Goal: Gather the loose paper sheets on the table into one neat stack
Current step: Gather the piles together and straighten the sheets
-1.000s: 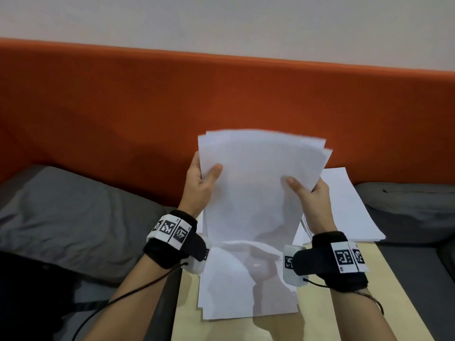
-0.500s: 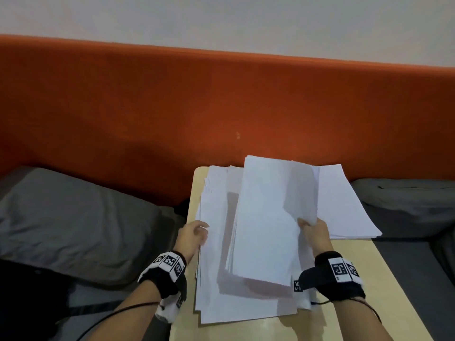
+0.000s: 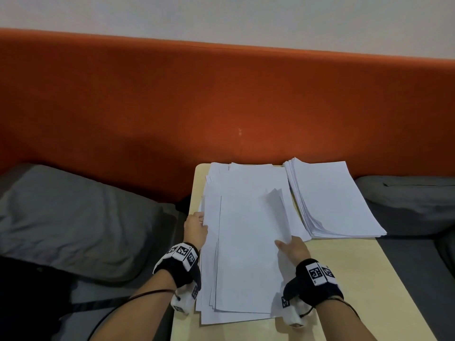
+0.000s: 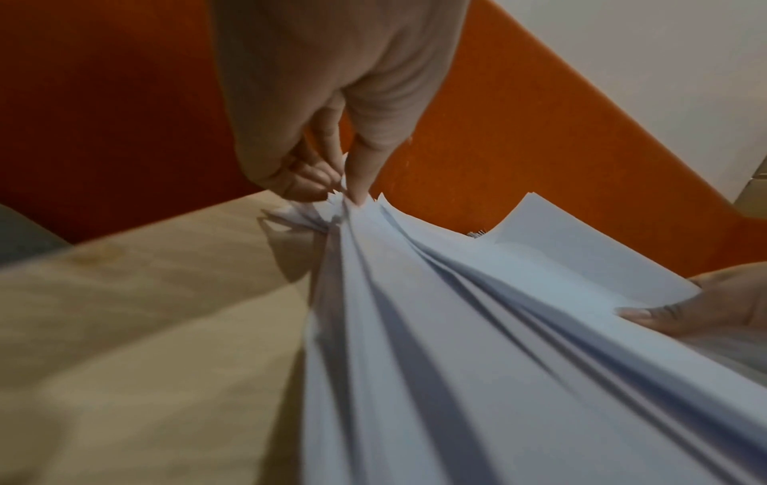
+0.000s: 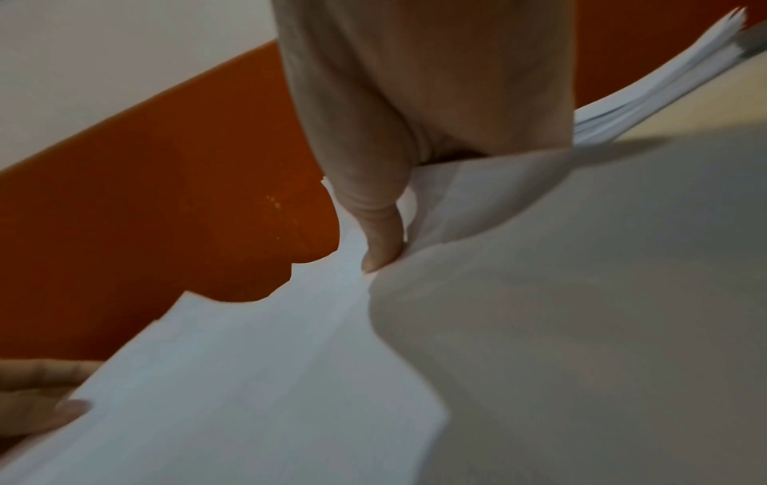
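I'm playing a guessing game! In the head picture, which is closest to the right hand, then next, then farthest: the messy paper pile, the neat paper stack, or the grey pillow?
1. Messy paper pile: the right hand holds its right edge.
2. Neat paper stack: on the table's far right corner, beyond the hand.
3. Grey pillow: far off to the left, past the left hand.

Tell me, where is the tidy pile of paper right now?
In the head view, the tidy pile lies at the table's far right corner, beside the loose sheets.
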Demonstrator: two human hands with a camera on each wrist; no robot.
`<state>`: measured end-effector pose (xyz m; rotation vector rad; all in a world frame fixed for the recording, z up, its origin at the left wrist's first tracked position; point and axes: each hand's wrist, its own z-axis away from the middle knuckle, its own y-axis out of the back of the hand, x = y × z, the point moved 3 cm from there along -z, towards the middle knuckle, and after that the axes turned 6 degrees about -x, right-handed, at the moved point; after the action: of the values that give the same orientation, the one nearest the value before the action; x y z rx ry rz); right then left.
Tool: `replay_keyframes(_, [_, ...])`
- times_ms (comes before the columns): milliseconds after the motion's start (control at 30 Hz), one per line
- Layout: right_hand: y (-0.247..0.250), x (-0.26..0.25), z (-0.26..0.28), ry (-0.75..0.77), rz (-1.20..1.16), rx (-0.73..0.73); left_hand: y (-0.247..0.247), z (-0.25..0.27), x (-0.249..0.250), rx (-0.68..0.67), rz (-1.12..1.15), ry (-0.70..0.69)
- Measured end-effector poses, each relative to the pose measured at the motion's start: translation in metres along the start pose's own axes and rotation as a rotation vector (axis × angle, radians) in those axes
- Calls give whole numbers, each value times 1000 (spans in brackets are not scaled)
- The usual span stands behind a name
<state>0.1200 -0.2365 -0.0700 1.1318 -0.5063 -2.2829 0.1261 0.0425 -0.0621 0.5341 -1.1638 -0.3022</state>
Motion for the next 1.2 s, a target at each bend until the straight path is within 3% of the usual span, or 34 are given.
replay_keyframes(367, [0,3,-1,19,-40,4,7,5,12,124,341,-54])
replay_keyframes(500, [-1,4,-2,21,-57,3,6,0,8,43,266,-42])
replay_keyframes(800, [-2,1,0,-21,-14,16,10,-22,28,-320,28,-21])
replay_keyframes(1067, [-4,-4,0,-38,55,1,20,-53,38,-392,106,13])
replay_keyframes(1200, [-5,-5,0,-41,65,1,14,-53,33,-373,-72,21])
